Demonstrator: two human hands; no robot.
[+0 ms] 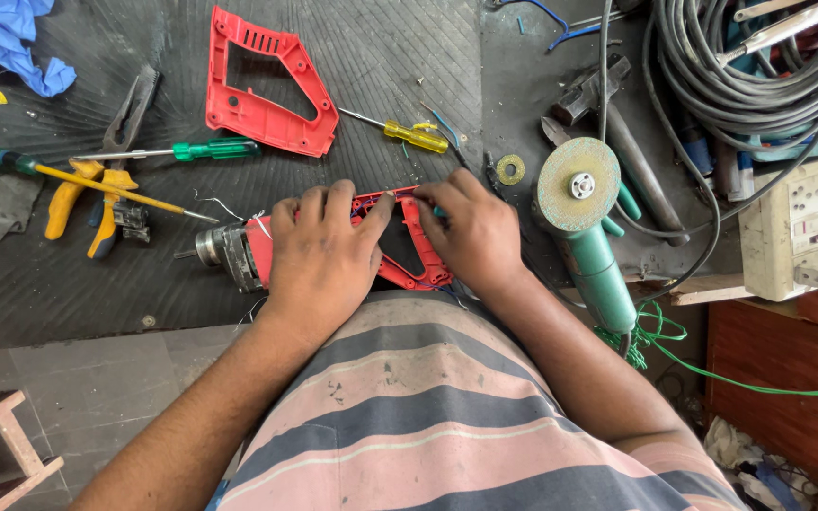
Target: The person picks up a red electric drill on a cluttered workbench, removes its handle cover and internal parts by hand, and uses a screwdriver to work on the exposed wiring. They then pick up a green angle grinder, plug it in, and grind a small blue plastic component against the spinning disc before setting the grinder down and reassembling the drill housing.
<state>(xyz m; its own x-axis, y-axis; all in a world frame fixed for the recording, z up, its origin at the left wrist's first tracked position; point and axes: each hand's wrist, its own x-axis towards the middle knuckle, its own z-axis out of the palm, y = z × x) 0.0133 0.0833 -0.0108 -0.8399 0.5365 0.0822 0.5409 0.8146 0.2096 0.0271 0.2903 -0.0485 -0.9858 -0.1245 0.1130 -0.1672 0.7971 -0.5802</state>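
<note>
while pressed palm-down, 2 hands, left hand (322, 254) and right hand (473, 230), fingers curled, gripping the red drill (409, 255)

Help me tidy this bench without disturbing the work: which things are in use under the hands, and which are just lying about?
In use:
left hand
right hand
opened red drill

Lying about:
loose red housing half
green angle grinder
yellow screwdriver
green screwdriver
yellow-handled pliers
blue cloth
coiled black cables
white socket box
</note>
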